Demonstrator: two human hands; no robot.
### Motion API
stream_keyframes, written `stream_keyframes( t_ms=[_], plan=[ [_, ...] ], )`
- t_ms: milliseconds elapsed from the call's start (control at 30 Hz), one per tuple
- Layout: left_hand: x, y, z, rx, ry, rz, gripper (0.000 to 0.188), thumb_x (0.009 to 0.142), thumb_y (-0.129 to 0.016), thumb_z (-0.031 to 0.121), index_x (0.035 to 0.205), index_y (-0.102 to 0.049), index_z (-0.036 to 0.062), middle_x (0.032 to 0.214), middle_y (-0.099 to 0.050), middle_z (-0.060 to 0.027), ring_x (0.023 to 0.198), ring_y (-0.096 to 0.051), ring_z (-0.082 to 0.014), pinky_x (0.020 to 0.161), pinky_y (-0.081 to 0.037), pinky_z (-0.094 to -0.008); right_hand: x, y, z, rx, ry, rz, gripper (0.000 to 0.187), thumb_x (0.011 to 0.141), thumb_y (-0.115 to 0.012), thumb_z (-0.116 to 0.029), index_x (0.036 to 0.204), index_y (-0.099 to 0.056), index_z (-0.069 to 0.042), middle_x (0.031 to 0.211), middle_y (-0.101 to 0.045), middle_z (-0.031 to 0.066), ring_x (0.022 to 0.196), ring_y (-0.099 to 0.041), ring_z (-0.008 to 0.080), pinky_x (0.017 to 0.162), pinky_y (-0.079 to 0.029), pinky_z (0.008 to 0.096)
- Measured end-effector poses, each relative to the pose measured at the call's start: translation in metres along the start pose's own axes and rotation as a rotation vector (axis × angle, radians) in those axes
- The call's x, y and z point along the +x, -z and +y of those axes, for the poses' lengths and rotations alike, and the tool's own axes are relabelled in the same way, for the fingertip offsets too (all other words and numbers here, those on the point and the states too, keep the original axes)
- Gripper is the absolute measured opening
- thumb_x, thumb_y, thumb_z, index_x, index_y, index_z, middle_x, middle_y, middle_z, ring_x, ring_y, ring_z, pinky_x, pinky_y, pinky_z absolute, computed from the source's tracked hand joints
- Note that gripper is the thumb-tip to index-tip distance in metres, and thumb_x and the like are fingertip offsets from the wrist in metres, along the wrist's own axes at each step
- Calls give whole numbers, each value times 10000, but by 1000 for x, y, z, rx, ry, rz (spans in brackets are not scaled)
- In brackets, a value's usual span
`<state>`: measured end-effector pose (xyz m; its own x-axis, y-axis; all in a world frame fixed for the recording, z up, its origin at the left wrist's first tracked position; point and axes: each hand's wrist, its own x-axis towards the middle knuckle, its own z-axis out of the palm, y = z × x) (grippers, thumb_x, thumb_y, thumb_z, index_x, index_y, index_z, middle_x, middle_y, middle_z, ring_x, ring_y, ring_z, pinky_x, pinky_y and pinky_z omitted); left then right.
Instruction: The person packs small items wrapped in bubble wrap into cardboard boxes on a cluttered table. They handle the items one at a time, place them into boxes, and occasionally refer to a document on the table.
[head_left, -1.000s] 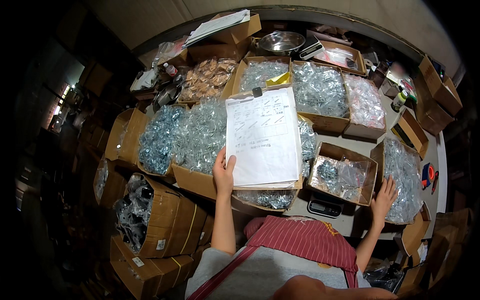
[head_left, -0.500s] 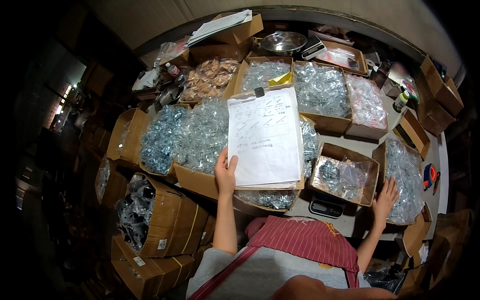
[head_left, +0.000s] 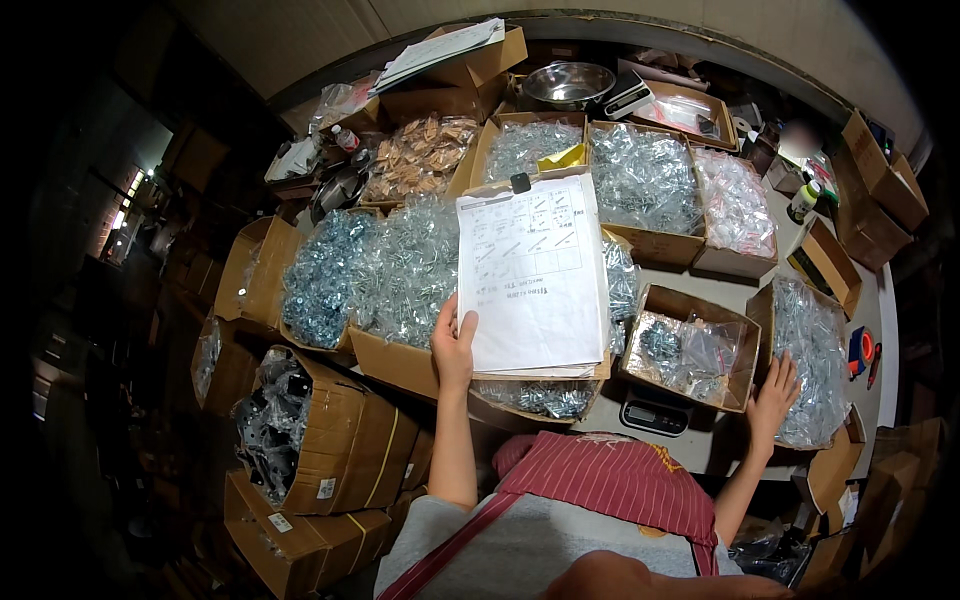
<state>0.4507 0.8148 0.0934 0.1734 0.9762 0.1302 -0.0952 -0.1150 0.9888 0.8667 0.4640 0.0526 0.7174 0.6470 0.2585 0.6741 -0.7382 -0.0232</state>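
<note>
My left hand (head_left: 455, 345) grips the lower left edge of a clipboard (head_left: 520, 183) that carries several sheets of paper (head_left: 535, 330) with a handwritten table. Its thumb lies on the top sheet, and the other fingers go behind the board. On the right, my right hand (head_left: 774, 397) rests with fingers apart on the near left edge of a carton of clear bags of small metal parts (head_left: 808, 350). Left of that hand stands a smaller open carton (head_left: 645, 372) with bagged metal pieces. A black digital scale (head_left: 655, 415) lies just in front of it.
Bagged hardware (head_left: 405, 275) fills cartons to the left, and more bags (head_left: 645, 180) sit behind the clipboard. Orange-brown packets (head_left: 420, 155) and a steel bowl (head_left: 568, 85) are at the back. A tape measure (head_left: 860, 352) lies at the right table edge. Stacked cartons (head_left: 350, 440) stand at lower left.
Almost nothing differs. The whole view has shifted by a few pixels, and both hands keep their places on the clipboard and the carton.
</note>
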Motion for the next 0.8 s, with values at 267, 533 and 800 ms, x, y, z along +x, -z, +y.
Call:
stream_keyframes(
  t_ms=[267, 533, 800],
  plan=[
    [0, -1, 2, 21, 2, 4, 496, 960, -604, 16, 1405, -439, -126, 1275, -607, -151, 1121, -609, -174, 975, -473, -288, 0, 2, -1, 8, 1, 5, 702, 782, -673, -88, 1427, -407, -11, 1602, -294, 138, 1496, -232, 339, 1223, -134, 538],
    [0, 1, 1, 10, 11, -15, 498, 963, -598, 15, 1408, -430, -134, 1295, -600, -159, 1132, -606, -179, 983, -467, -288, -1, 3, -1, 5, 7, 12, 706, 784, -677, -86, 1430, -400, -12, 1604, -286, 140, 1489, -240, 347, 1220, -146, 547],
    [1, 2, 7, 65, -44, -20, 479, 965, -593, 15, 1396, -447, -131, 1306, -598, -167, 1163, -591, -186, 1000, -458, -295, -1, 7, -5, 37, -7, 9, 687, 796, -675, -89, 1424, -409, -8, 1608, -278, 138, 1490, -238, 347, 1219, -146, 547]
  ],
)
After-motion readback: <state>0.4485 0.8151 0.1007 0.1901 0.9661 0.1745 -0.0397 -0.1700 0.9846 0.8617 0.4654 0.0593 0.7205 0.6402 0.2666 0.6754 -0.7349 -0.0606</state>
